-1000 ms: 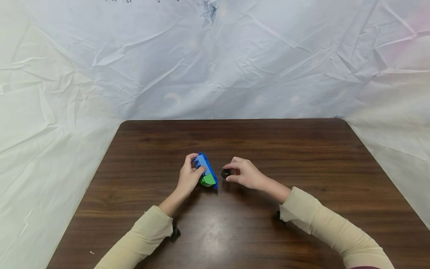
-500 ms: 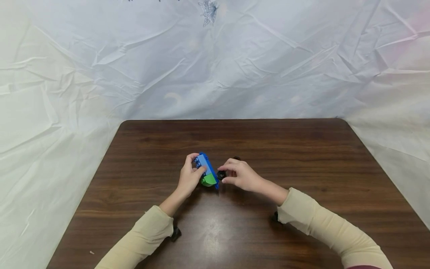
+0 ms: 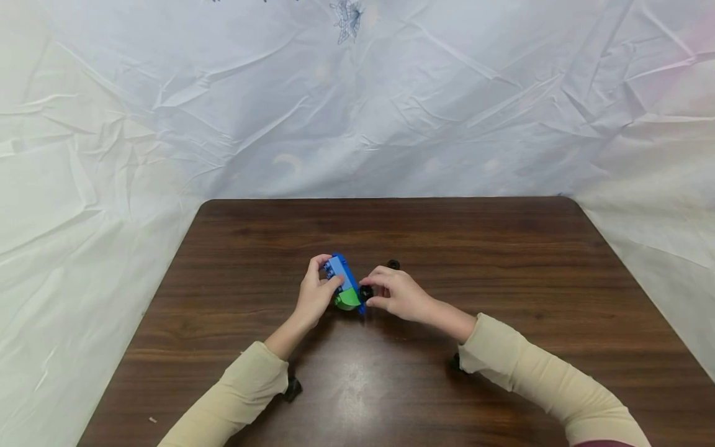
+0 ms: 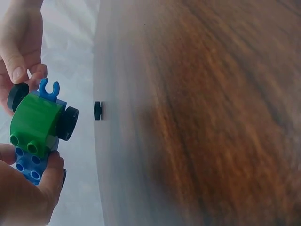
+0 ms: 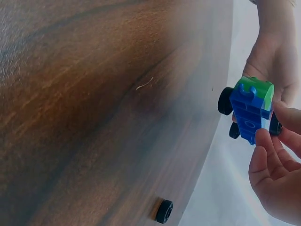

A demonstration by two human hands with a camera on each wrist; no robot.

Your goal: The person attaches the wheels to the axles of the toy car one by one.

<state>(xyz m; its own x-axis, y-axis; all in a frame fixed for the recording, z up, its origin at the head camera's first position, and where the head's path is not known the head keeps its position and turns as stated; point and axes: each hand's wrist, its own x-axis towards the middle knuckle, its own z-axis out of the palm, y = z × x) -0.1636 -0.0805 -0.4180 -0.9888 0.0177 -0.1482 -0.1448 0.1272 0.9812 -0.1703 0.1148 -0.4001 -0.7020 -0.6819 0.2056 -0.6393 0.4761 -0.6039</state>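
My left hand (image 3: pixel 317 295) grips a toy car (image 3: pixel 344 282) built of blue and green bricks, tilted on its side in the head view. Between right thumb and fingers I pinch a black wheel (image 3: pixel 365 293) against the car's blue base. From the left wrist, that wheel (image 4: pixel 18 96) sits beside the green curved brick (image 4: pixel 36 120), while a fitted wheel (image 4: pixel 67 123) shows on the opposite side. Two wheels, a front one (image 5: pixel 225 100) and a rear one (image 5: pixel 234 130), are on the car's far side in the right wrist view. My right hand (image 3: pixel 404 295) partly covers the pinched wheel.
One loose black wheel (image 3: pixel 393 264) lies on the brown wooden table (image 3: pixel 475 248) just beyond my right hand. A pale wrinkled cloth (image 3: pixel 357 124) hangs behind the table. Dark wrist-worn devices (image 3: pixel 292 389) sit under both cuffs.
My right hand has moved left, bringing the wheel up against the car's side. The loose wheel behind that hand has come into sight. My left hand and the car have barely moved.
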